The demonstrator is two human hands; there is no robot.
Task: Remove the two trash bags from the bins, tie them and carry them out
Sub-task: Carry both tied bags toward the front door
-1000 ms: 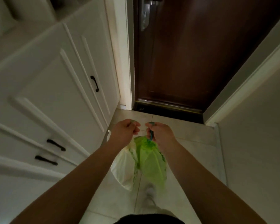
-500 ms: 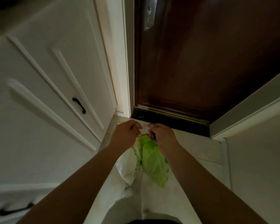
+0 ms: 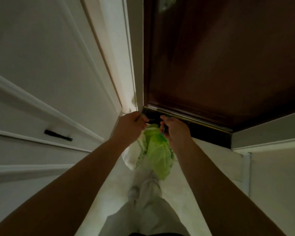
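Observation:
Two trash bags hang in front of me above the floor: a green bag (image 3: 157,157) on the right and a white bag (image 3: 133,156) on the left, pressed against each other. My left hand (image 3: 129,126) is closed on the top of the white bag. My right hand (image 3: 174,129) is closed on the green bag's blue-green drawstring. Both hands are held close together just before the dark door's threshold (image 3: 191,122).
A dark brown door (image 3: 220,65) stands shut straight ahead, its handle plate at the top edge. White cabinet doors (image 3: 41,82) with a black handle (image 3: 58,135) line the left. A white wall (image 3: 278,176) closes the right. My light trousers and shoe (image 3: 143,193) are below the bags.
I have moved closer to the door; it and the cabinets fill more of the view. Both hands keep their grip and have risen toward the threshold with the bags.

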